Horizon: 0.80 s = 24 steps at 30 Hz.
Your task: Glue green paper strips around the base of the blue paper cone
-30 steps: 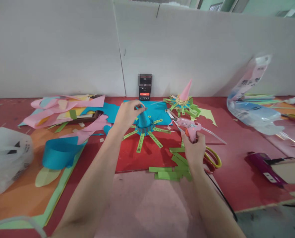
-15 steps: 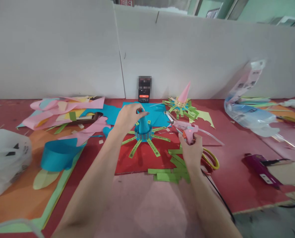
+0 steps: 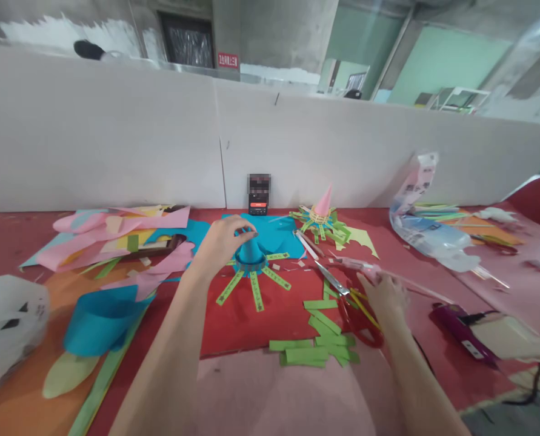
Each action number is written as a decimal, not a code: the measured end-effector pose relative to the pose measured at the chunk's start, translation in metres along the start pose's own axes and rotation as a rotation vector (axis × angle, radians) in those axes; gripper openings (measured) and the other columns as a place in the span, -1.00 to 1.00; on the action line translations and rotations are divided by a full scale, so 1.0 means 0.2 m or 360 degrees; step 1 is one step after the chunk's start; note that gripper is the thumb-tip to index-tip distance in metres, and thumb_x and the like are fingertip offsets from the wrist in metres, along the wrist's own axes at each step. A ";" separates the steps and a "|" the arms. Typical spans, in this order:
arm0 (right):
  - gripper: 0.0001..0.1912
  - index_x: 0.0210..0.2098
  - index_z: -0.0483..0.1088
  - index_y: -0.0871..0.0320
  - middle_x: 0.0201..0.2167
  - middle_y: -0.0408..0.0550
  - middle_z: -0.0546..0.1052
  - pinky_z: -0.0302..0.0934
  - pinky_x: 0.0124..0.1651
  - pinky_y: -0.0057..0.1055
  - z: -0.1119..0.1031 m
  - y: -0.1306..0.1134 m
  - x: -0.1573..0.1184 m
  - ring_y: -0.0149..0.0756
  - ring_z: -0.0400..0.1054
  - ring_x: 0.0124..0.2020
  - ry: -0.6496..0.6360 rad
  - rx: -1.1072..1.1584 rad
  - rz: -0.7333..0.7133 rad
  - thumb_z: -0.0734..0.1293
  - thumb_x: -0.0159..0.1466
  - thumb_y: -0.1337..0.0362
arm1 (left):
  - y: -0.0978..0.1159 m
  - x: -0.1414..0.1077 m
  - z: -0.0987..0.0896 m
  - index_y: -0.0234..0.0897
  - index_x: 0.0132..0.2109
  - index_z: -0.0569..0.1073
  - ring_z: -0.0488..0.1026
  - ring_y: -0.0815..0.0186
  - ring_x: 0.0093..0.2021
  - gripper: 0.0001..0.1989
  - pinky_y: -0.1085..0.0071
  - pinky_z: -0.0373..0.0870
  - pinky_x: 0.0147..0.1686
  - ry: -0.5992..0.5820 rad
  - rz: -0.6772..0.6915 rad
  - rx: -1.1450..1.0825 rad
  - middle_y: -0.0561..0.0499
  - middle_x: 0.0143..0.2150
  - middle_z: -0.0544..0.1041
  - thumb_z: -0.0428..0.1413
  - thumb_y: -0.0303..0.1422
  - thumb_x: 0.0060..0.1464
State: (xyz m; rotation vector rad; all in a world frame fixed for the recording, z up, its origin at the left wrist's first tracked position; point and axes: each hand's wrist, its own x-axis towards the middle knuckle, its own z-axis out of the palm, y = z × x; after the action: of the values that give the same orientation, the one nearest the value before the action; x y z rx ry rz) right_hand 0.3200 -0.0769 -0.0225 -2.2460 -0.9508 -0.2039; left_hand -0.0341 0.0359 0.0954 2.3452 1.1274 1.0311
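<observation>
My left hand pinches the tip of a blue paper cone. The cone stands inside a ring-shaped blue band, with printed green strips fanning outward from it on red sheet. On the right, my right hand is closed around the rear of a pink hot glue gun, its nozzle pointing left; the grip is partly hidden and blurred. Scissors with red and yellow handles lie open just left of that hand. Behind stands a similar piece with a pink cone.
Loose green strips lie in front. Paper scraps, a blue paper loop and a white plastic bag occupy the left. A phone leans against the white partition. Rightward are a clear packet and a purple device.
The view has tilted upward. My right hand has moved right with the glue gun, uncovering the scissors. My left hand stays at the blue cone's tip.
</observation>
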 end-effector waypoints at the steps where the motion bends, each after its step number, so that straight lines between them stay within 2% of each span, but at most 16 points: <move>1: -0.58 -0.28 0.43 0.21 -0.30 0.14 0.36 0.04 -0.13 -0.08 -0.01 -0.04 -0.01 -0.04 0.18 -0.21 0.0085 -0.0048 -0.0045 0.32 -0.02 0.02 | 0.00 0.00 -0.02 -0.19 -0.33 0.50 0.41 0.30 -0.27 -0.84 0.44 0.28 -0.26 0.0003 0.0001 -0.0024 0.04 -0.27 0.52 0.06 -0.27 0.04; 3: -0.63 -0.29 0.45 0.17 -0.27 0.12 0.37 0.04 -0.10 -0.10 -0.03 -0.15 -0.05 -0.06 0.19 -0.18 0.0133 0.0021 -0.0213 0.28 0.06 0.03 | 0.01 -0.01 -0.04 -0.18 -0.28 0.51 0.42 0.30 -0.23 -0.83 0.44 0.29 -0.23 -0.0013 0.0001 -0.0067 0.04 -0.24 0.52 0.03 -0.30 0.06; 5: -0.65 -0.32 0.47 0.14 -0.32 0.04 0.40 0.08 -0.09 -0.17 -0.04 -0.29 -0.09 -0.15 0.23 -0.21 0.0029 0.0255 -0.0421 0.24 0.10 0.03 | 0.02 -0.02 -0.05 -0.15 -0.22 0.52 0.42 0.30 -0.22 -0.81 0.44 0.30 -0.22 -0.0046 0.0011 -0.0100 0.04 -0.22 0.52 0.01 -0.34 0.08; 10: -0.65 -0.28 0.49 0.09 -0.33 -0.05 0.43 0.20 -0.27 -0.37 -0.04 -0.68 -0.24 -0.34 0.30 -0.38 -0.0603 0.0839 -0.0721 0.24 0.13 0.00 | 0.06 -0.03 -0.05 -0.13 -0.13 0.50 0.43 0.30 -0.21 -0.74 0.42 0.32 -0.20 -0.0116 0.0051 -0.0149 0.03 -0.20 0.50 -0.03 -0.39 0.10; 13: -0.67 -0.23 0.48 0.06 -0.34 -0.06 0.42 0.20 -0.29 -0.38 -0.04 -0.85 -0.32 -0.34 0.29 -0.40 -0.0741 0.0879 -0.0879 0.28 0.12 0.03 | 0.08 -0.03 -0.05 -0.14 -0.13 0.51 0.43 0.28 -0.20 -0.74 0.40 0.33 -0.18 -0.0143 0.0057 -0.0145 0.00 -0.19 0.50 -0.02 -0.39 0.09; 18: -0.66 -0.20 0.47 0.07 -0.34 -0.08 0.41 0.18 -0.20 -0.36 0.01 -0.98 -0.35 -0.31 0.30 -0.31 -0.0847 0.0826 -0.1027 0.34 0.07 0.06 | 0.10 -0.03 -0.05 -0.12 -0.14 0.51 0.43 0.30 -0.20 -0.75 0.42 0.34 -0.21 -0.0151 0.0059 -0.0164 0.02 -0.20 0.50 -0.01 -0.41 0.08; 22: -0.66 -0.26 0.47 0.13 -0.35 -0.08 0.41 0.16 -0.24 -0.38 0.02 -1.05 -0.31 -0.35 0.29 -0.36 -0.0966 0.0806 -0.1088 0.34 0.07 0.05 | 0.08 -0.03 -0.05 -0.12 -0.11 0.49 0.44 0.32 -0.20 -0.73 0.45 0.35 -0.22 -0.0112 0.0064 -0.0214 0.03 -0.18 0.50 -0.03 -0.43 0.09; 24: -0.64 -0.26 0.47 0.14 -0.36 -0.09 0.42 0.15 -0.26 -0.39 0.02 -1.09 -0.29 -0.35 0.29 -0.38 -0.0971 0.0797 -0.1070 0.35 0.04 0.03 | 0.06 -0.02 -0.05 -0.12 -0.09 0.48 0.45 0.31 -0.18 -0.72 0.44 0.36 -0.18 -0.0034 0.0043 -0.0267 0.03 -0.16 0.51 -0.02 -0.42 0.09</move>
State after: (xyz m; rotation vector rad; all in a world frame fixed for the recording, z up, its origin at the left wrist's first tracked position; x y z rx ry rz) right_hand 0.1296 0.0016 0.0675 -1.4715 -1.8280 0.4148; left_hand -0.0373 0.0247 0.1072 2.2396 0.9646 1.0642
